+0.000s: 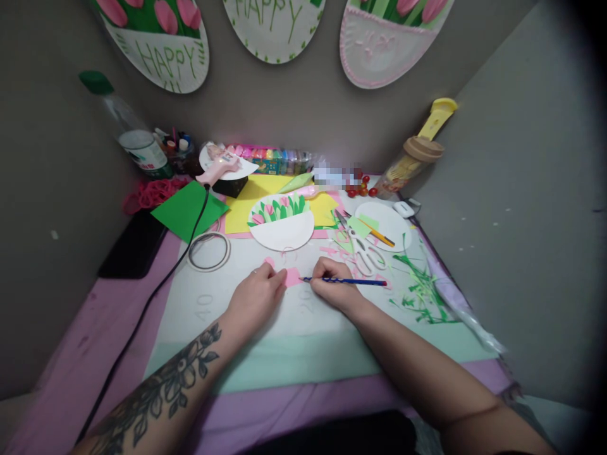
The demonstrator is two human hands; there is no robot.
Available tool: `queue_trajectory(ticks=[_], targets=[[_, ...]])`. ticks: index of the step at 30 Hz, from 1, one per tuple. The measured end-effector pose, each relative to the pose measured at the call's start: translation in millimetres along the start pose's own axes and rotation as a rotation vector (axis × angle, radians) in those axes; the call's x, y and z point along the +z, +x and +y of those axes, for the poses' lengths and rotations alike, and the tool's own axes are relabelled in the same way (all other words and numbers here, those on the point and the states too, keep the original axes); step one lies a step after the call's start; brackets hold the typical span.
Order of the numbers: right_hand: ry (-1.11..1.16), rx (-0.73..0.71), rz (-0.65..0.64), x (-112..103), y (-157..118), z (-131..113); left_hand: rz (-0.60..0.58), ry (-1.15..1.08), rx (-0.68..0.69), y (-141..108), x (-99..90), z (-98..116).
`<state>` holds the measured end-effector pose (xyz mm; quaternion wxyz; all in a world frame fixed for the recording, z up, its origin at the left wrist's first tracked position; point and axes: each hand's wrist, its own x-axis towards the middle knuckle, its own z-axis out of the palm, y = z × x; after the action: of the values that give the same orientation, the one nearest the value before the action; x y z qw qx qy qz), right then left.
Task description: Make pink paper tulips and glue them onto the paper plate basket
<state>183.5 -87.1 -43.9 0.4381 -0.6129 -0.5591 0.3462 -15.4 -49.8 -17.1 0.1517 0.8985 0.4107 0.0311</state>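
My right hand (334, 284) is closed around a dark blue pencil (365, 282) in a writing grip. The pencil's tip points left and meets the edge of a small pink paper piece (293, 277). With thumb and fingers drawn together, my left hand (258, 291) holds that paper against the white mat; a rounded pink scrap (269, 261) lies by its fingertips. Just beyond my hands sits a paper plate (284, 237) decorated with pink paper tulips and green leaves. White-handled scissors (365, 249) lie beyond my right hand, among pink scraps.
Green paper strips (427, 287) spread at the right. Another white plate (401, 221) carries a yellow pencil (379, 235). At left are a tape roll (208, 251), green sheet (190, 208), black phone-like slab (133, 243), and a pink glue gun (218, 169) whose cord crosses the table. A bottle (137, 142) stands behind.
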Motion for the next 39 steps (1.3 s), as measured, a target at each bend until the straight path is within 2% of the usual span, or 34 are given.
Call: queue_trajectory(ticks=[6,25,32,39], targets=[[0.004,0.023,-0.009,-1,-1,-2,-0.006,0.000,-0.004,0,0.2,0],[-0.004,-0.032,-0.098,5,1,-2,-0.017,-0.007,-0.021,0,-0.7,1],[0.034,0.029,-0.022,8,3,-10,-0.002,-0.040,-0.025,0,0.4,0],[-0.024,0.024,-0.028,9,4,-10,0.000,-0.028,-0.011,0,0.6,0]])
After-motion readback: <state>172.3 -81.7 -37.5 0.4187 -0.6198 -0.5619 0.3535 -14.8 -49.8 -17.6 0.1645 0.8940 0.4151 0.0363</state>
